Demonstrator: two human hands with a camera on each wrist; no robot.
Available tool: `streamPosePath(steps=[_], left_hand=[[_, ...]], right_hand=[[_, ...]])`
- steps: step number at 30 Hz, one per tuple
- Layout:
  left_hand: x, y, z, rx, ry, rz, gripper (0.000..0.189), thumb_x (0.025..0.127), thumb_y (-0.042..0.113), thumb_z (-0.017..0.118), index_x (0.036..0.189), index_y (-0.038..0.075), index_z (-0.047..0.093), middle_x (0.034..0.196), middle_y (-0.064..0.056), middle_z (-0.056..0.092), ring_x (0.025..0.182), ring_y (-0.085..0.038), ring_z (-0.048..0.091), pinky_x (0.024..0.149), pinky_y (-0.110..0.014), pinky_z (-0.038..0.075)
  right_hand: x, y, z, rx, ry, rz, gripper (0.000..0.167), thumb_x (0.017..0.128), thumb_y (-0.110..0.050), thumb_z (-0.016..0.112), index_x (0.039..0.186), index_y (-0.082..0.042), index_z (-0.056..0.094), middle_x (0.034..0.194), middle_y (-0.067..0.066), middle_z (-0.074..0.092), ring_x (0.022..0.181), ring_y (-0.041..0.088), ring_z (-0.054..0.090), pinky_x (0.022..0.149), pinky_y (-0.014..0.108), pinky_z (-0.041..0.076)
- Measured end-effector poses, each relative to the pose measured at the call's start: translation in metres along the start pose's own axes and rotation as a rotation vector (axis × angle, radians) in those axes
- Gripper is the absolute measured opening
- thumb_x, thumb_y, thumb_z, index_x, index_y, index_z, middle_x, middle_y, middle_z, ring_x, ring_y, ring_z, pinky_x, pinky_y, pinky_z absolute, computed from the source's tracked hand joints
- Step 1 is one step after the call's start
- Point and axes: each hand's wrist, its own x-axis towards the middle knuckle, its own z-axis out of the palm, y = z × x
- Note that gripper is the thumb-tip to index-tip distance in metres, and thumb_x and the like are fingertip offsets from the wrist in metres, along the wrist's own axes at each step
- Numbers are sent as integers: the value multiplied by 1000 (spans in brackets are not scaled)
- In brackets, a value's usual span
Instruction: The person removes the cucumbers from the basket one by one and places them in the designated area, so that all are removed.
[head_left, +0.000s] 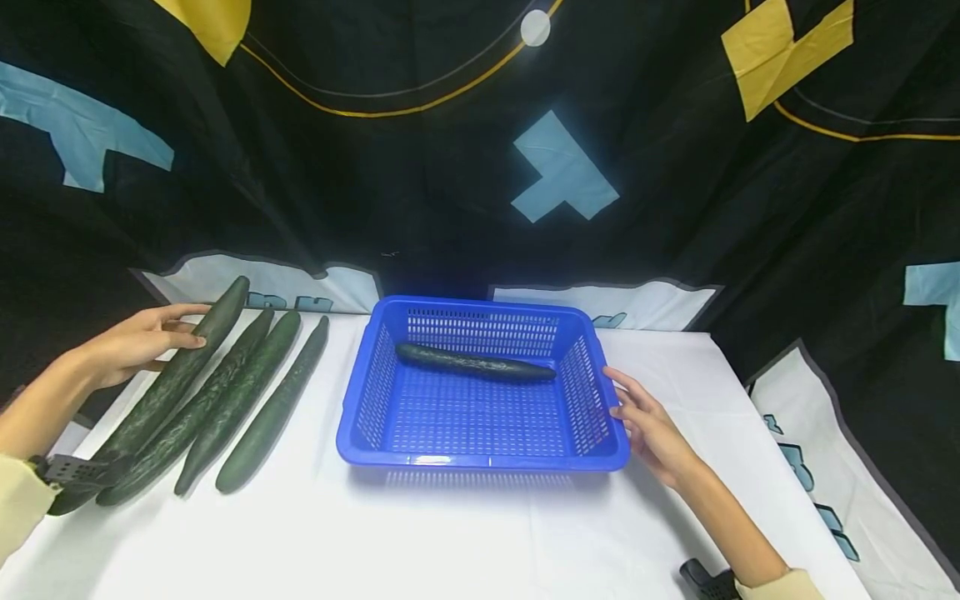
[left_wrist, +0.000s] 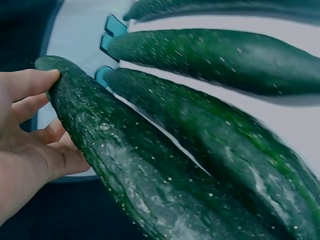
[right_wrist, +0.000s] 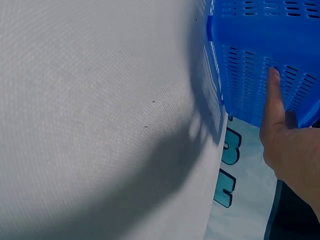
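My left hand holds the leftmost cucumber near its far end. In the left wrist view the thumb lies on top of this dark, bumpy cucumber, with the fingers along its side. Beside it, other long green cucumbers lie slanted on the white cloth. A blue plastic basket stands at the middle of the table, with one cucumber lying crosswise inside. At the basket's right side, my right hand grips the rim; in the right wrist view a digit lies against the slotted outer wall.
A white cloth covers the table. Behind it hangs a black curtain with blue and yellow shapes. White printed fabric drops away past the table's right edge.
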Motion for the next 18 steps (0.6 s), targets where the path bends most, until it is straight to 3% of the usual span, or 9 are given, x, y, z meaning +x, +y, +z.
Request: streamPosePath(steps=[7,18], left_hand=[[6,-17,1,9,-33,-41,70,106,20,48,154,-7,5,141,-46,30,124,-63,38,90,-77,36],[13,-31,-7,2,-91,-85,72,104,18,49,153,-7,4,145,-49,13,129,-70,16,90,-82,29]], right_hand=[[0,0,2,1,-6,1,66,96,-3,46,158,-14,24,154,21,28,103,19,62,80,32,56],[0,0,1,-6,-3,-3,66,97,-3,45,158,-13,23,152,19,30,101,17,62,79,30,56]])
